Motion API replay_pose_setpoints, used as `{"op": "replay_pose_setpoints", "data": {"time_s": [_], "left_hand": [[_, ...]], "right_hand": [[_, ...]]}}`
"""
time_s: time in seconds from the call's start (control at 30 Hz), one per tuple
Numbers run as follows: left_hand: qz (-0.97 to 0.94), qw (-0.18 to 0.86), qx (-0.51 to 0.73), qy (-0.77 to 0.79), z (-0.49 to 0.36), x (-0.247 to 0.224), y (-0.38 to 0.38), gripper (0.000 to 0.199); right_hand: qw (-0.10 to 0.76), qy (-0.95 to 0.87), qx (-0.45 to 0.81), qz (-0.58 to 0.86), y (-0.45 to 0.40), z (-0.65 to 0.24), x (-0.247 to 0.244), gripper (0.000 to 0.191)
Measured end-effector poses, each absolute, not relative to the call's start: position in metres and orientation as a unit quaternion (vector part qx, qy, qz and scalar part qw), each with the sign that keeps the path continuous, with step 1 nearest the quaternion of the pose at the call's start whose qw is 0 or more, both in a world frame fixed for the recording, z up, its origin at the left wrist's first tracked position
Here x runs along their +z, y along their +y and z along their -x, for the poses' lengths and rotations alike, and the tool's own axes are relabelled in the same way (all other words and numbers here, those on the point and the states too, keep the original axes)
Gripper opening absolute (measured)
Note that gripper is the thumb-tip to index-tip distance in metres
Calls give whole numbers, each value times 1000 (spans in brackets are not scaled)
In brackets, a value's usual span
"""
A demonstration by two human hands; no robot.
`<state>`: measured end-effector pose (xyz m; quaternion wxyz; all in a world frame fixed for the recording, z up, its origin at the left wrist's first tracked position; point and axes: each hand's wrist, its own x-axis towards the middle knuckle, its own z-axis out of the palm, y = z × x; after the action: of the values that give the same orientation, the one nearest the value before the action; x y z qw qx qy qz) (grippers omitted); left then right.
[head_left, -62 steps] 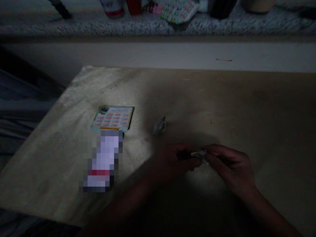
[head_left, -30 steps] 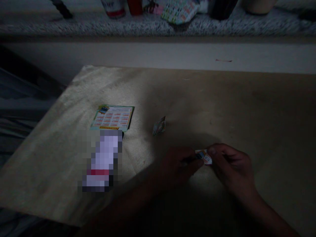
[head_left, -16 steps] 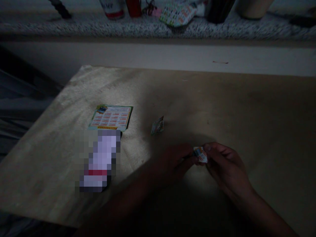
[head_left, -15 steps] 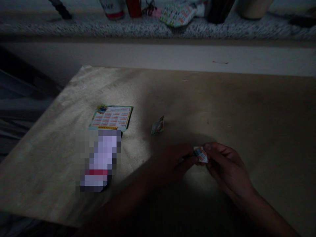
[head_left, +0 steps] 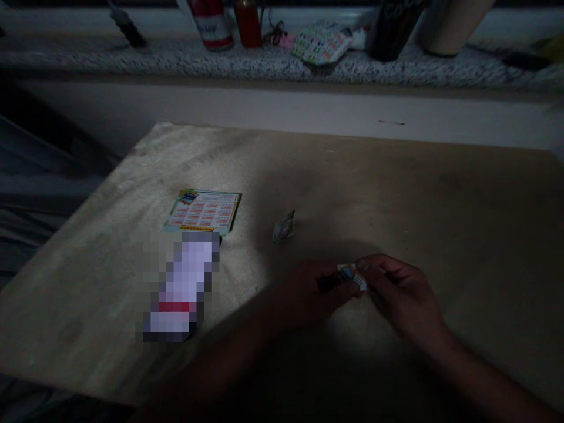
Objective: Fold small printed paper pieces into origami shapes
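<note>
Between my two hands is a small folded piece of printed paper [head_left: 351,277], white with blue and orange patches. My left hand [head_left: 315,294] pinches its left side, thumb on top. The fingers of my right hand [head_left: 400,288] close on its right edge. Both hands are just above the table, the left one in deep shadow. Farther back, left of the hands, another small folded printed paper [head_left: 284,227] stands on the table, partly upright. At the left lies a stack of printed calendar sheets [head_left: 203,210].
A blurred-out phone-like device [head_left: 185,288] lies on the table [head_left: 88,282] just in front of the calendar sheets. On the speckled windowsill [head_left: 167,61] behind stand a red and white can [head_left: 212,26], a red container [head_left: 249,23], a crumpled printed wrapper [head_left: 322,44] and a dark can [head_left: 394,26].
The paper and my fingers have shifted slightly left, and my left thumb now covers more of it. The camera has tipped up a little, showing more of the sill.
</note>
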<state>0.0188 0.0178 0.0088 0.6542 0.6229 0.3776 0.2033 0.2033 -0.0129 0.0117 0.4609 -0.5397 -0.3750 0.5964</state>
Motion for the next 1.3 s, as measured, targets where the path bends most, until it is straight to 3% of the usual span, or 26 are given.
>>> {"op": "replay_pose_setpoints", "data": {"time_s": [0.47,0.77,1.07,1.3], "left_hand": [[-625,684,232,295,-22,6,11,49],[-558,763,183,269,-16,14,14,40],[-592,742,177,259,-11,23,21,37],[-598,733,204,252,-13,22,22,35]], "right_hand": [[455,-439,622,462,-22,-200,8,29],[335,-618,553,446,-21,-211,9,41],[445,-534,532,484,-26,-209,5,35],[452,-485,580,473,-27,-207,7,35]]}}
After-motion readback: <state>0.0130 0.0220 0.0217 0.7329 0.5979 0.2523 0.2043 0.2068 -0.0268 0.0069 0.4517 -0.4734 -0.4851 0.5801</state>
